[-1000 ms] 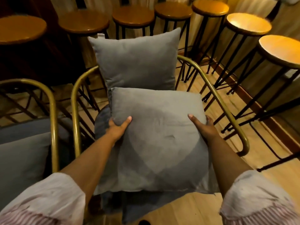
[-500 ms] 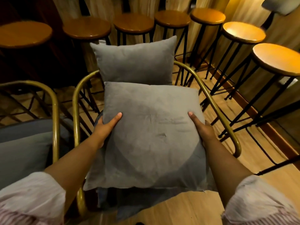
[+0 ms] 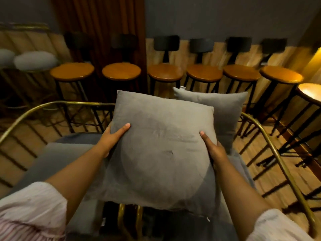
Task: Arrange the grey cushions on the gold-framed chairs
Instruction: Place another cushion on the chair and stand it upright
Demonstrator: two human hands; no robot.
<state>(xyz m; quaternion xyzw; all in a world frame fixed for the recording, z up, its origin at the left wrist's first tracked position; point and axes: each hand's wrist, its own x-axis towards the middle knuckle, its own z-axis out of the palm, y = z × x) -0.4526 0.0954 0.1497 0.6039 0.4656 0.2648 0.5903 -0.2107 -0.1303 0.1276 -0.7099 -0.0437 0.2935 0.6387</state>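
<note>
A row of round wooden-topped stools [image 3: 204, 72] on black legs lines the panelled wall [image 3: 218, 53].

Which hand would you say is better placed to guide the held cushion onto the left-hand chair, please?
Probably the left hand: it holds the held cushion on the edge nearest the left chair. The right hand holds the far edge.

Grey cushions [image 3: 161, 153]; gold chair frames [image 3: 271, 145]; orange-brown wooden stool seats [image 3: 121, 71], black legs; white sleeves [image 3: 33, 204], faint pink stripes.
</note>
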